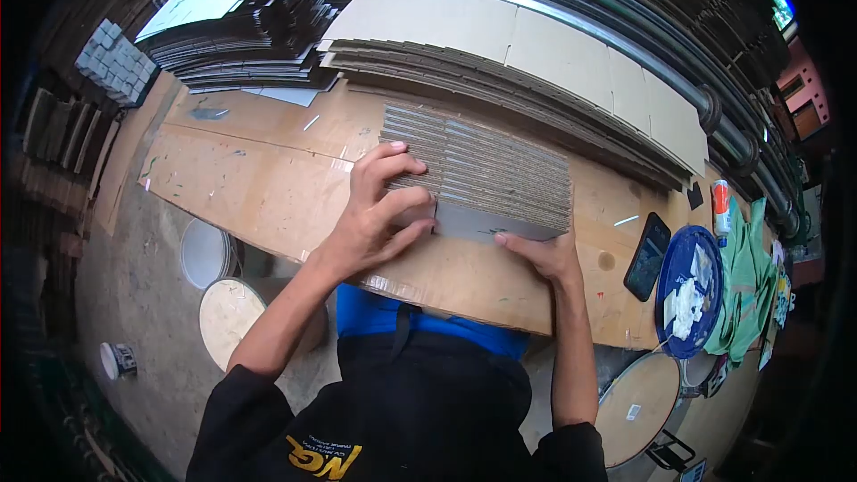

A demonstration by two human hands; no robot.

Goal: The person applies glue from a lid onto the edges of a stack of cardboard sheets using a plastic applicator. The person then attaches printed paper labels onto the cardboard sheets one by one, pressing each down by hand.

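A stack of corrugated cardboard pieces (500, 170) stands on the cardboard-covered table in front of me, its layered edges facing up and a grey face toward my body. My left hand (384, 205) grips the stack's left end, with curled fingers over the edge and the thumb at the near lower corner. At the right end, my right hand (546, 254) holds the near corner, thumb on the grey face; its other fingers are hidden behind the stack.
Long flat cardboard sheets (428, 22) are piled behind, with another pile (241, 45) at the back left. On the right lie a phone (648, 254), a blue tray (671, 290) with white stuff, and a red-and-white bottle (720, 208). Round stools (230, 317) and a white bucket (203, 254) stand below.
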